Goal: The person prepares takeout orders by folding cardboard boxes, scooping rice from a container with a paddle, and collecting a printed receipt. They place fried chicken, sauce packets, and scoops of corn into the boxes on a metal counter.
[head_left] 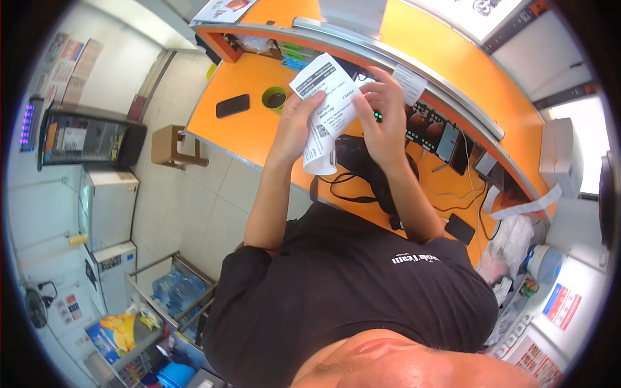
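A long printed paper receipt (326, 104) is in front of my chest, its lower end curled. My left hand (297, 119) grips its left side, with the thumb lying over the printed face. At the receipt's right edge is my right hand (385, 114), thumb and fingertips close to the paper; whether they pinch it is unclear. Beneath the hands, a black bag (356, 155) with straps lies on the orange counter (223, 87). Left of the hands are a dark smartphone (233, 106) and a green cup (274, 98) holding dark liquid. Another printed slip (410, 83) is behind my right hand.
Several phones and tablets, one a lit phone (447, 141), stand under the raised shelf with loose cables. A white printer (560, 157) with a paper strip is at the right. A brown stool (177, 147) stands left; water bottles (179, 291) fill a rack behind left.
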The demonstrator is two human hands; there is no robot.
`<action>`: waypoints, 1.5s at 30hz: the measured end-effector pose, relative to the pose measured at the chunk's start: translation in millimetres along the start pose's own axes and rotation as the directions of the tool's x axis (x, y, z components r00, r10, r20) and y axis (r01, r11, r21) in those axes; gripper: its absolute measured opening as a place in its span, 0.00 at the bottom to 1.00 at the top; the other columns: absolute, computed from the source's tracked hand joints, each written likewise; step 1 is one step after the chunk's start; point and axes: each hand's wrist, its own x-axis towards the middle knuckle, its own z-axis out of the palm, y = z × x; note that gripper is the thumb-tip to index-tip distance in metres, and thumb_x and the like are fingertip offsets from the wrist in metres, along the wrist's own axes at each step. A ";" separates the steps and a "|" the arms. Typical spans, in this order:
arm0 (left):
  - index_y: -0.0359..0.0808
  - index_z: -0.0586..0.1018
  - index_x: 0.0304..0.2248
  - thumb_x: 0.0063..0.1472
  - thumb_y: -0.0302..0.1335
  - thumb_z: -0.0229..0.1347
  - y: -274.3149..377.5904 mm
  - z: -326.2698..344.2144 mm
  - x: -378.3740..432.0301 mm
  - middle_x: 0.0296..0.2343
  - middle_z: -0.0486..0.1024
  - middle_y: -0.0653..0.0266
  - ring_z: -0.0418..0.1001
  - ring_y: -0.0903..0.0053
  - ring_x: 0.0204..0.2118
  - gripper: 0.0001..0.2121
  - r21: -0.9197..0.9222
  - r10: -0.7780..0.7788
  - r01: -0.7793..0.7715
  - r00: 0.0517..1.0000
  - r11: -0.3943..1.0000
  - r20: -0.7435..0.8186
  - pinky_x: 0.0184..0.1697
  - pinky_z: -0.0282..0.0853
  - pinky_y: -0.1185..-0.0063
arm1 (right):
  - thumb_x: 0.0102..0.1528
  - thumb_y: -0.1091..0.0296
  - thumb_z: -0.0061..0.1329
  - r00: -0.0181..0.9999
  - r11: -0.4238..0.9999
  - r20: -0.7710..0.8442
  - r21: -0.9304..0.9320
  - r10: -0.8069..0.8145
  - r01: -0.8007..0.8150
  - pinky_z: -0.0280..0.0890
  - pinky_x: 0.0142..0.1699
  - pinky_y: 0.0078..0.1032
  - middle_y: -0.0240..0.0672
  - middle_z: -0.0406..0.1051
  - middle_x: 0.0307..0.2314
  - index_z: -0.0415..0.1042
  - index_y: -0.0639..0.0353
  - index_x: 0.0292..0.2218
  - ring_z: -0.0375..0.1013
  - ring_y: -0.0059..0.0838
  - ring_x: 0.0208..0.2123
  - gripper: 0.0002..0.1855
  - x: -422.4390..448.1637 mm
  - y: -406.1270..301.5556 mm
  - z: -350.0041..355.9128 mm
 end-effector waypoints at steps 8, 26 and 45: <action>0.26 0.76 0.46 0.68 0.30 0.53 26.5 -7.4 7.5 0.36 0.81 0.57 0.83 0.77 0.32 0.14 -0.115 -0.066 0.053 0.992 0.992 -0.110 0.34 0.80 0.80 | 0.45 0.55 0.71 0.790 0.826 0.429 -0.156 -0.438 0.542 0.60 0.60 0.46 0.45 0.67 0.54 0.72 0.51 0.52 0.66 0.49 0.53 0.35 -78.5 8.9 2.8; 0.26 0.77 0.45 0.67 0.31 0.52 20.6 -16.0 17.5 0.40 0.81 0.56 0.81 0.75 0.41 0.15 0.201 -0.002 0.032 0.989 0.979 -0.147 0.46 0.75 0.77 | 0.52 0.85 0.50 0.873 0.908 0.443 -0.420 0.206 -0.002 0.67 0.36 0.19 0.33 0.77 0.28 0.74 0.62 0.35 0.73 0.19 0.28 0.09 11.1 -35.1 -153.1; 0.25 0.76 0.47 0.68 0.31 0.53 29.4 -9.0 15.2 0.38 0.81 0.57 0.81 0.75 0.40 0.16 0.005 -0.099 0.100 0.992 0.995 -0.083 0.45 0.76 0.78 | 0.66 0.65 0.48 0.877 0.063 0.122 -0.983 -0.464 0.171 0.59 0.62 0.43 0.41 0.71 0.57 0.74 0.52 0.56 0.69 0.44 0.57 0.19 7.8 92.3 -212.9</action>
